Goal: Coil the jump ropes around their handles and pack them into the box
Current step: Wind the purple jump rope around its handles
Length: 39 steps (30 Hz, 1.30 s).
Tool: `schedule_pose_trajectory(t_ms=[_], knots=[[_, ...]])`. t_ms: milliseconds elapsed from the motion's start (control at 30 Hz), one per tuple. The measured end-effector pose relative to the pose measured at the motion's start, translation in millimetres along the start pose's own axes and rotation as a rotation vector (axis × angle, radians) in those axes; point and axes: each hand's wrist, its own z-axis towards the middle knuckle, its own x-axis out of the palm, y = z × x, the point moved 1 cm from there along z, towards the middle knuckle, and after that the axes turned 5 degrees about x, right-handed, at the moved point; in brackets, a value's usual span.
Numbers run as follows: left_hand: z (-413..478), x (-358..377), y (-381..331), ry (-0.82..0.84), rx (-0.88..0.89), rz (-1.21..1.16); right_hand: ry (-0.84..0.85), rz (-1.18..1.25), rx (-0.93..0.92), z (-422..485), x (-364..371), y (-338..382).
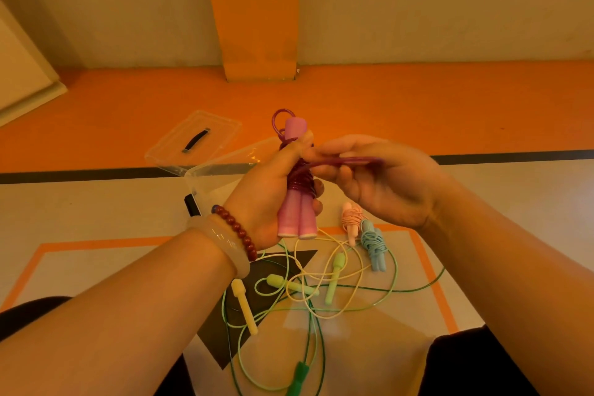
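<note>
My left hand [262, 199] grips the two purple jump rope handles [297, 217] held upright side by side, with dark purple rope coiled around their middle. My right hand [382, 183] pinches a loop of that purple rope [350, 161] and holds it out to the right of the handles. A small rope loop sticks up behind the handle tops. The clear plastic box [205, 185] stands on the floor just behind my left hand, partly hidden by it.
The clear lid [196, 138] with a black handle lies behind the box. On the floor below my hands lie a coiled pink rope [351, 219], a coiled blue rope [374, 246], and loose yellow [244, 305], light green [334, 280] and dark green [297, 378] ropes tangled together.
</note>
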Motion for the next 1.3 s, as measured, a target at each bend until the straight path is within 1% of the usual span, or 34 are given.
schedule_pose_trajectory(t_ms=[100, 167, 200, 267, 333, 400, 533, 633, 700, 867, 1000, 1067, 1200, 1300], knots=[[-2, -2, -1, -0.051, -0.016, 0.006, 0.218, 0.172, 0.027, 0, 1, 0], [-1, -1, -1, -0.072, 0.005, 0.008, 0.26, 0.229, -0.004, -1, -1, 0], [0, -2, -1, -0.097, 0.012, 0.008, 0.264, 0.218, -0.037, -2, -2, 0], [1, -1, -1, -0.135, 0.006, -0.008, 0.197, 0.129, -0.114, -1, 0, -1], [0, 0, -1, -0.161, -0.01, -0.021, 0.054, 0.003, -0.202, 1, 4, -2], [1, -1, 0, -0.166, -0.017, -0.033, -0.037, -0.046, -0.256, 4, 6, -4], [2, -3, 0, -0.157, -0.049, -0.054, -0.095, -0.042, -0.293, 8, 7, -8], [3, -4, 1, -0.159, -0.075, -0.063, -0.041, 0.02, -0.283, 6, 4, -9], [4, -5, 0, -0.169, -0.075, -0.065, -0.028, -0.016, -0.292, 3, 5, -7], [3, -6, 1, -0.162, -0.038, -0.105, -0.189, -0.141, -0.36, 2, 18, -4], [1, -2, 1, -0.064, 0.014, -0.091, -0.295, -0.117, -0.392, 3, 22, -3], [0, -2, 1, -0.017, 0.021, -0.062, -0.376, -0.203, -0.41, 3, 22, -5], [-3, 1, 4, 0.046, 0.006, -0.076, -0.585, -0.509, -0.469, 0, 24, -6], [-6, 8, 8, 0.069, -0.001, -0.03, -0.704, -0.659, -0.545, -1, 23, -7]])
